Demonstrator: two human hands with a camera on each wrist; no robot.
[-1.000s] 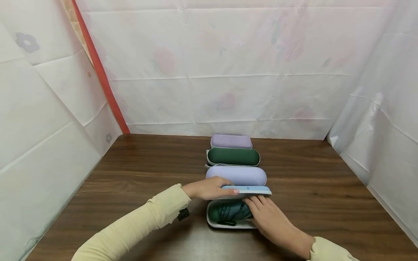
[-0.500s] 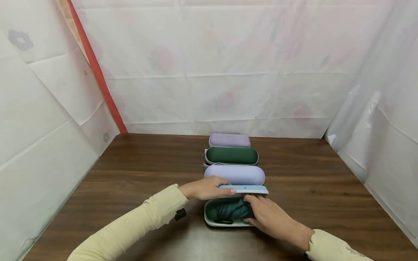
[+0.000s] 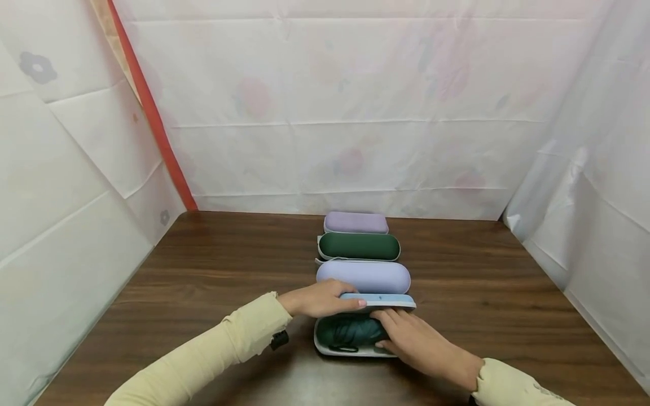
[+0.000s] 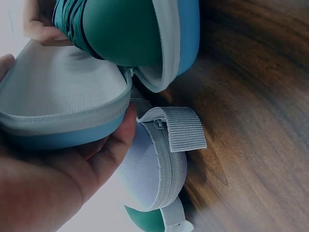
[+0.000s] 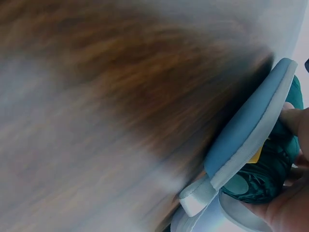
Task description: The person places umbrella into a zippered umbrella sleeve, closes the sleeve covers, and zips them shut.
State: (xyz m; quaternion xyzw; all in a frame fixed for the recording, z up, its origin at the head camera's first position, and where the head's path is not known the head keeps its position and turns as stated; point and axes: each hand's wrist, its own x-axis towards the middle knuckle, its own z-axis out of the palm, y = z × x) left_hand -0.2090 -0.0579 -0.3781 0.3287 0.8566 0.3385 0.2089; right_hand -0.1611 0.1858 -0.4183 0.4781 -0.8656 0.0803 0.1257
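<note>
A light blue zip case [image 5: 246, 125] lies unzipped on the table, nearest the person. Inside it rests a compact folded umbrella [image 3: 350, 331] with a smooth green end [image 4: 120, 34] and gathered dark green fabric. My left hand [image 3: 320, 298] holds up the case's lid [image 3: 381, 299], thumb inside its edge and fingers behind it; the left wrist view shows its pale lining [image 4: 72, 82]. My right hand [image 3: 418, 341] grips the umbrella's right end, which it mostly covers, with fingertips reaching under the lid.
Behind the open case, a lavender case [image 3: 363, 276], a dark green case [image 3: 359, 246] and a purple case [image 3: 356, 222] stand in a row going back. Fabric loops [image 4: 183, 128] stick out at their left ends. White sheets [image 3: 325, 101] enclose the brown wooden table [image 3: 228, 248].
The open case and umbrella have slid slightly left with my right hand. The umbrella's fabric lies a little differently. My left hand keeps its hold on the lid.
</note>
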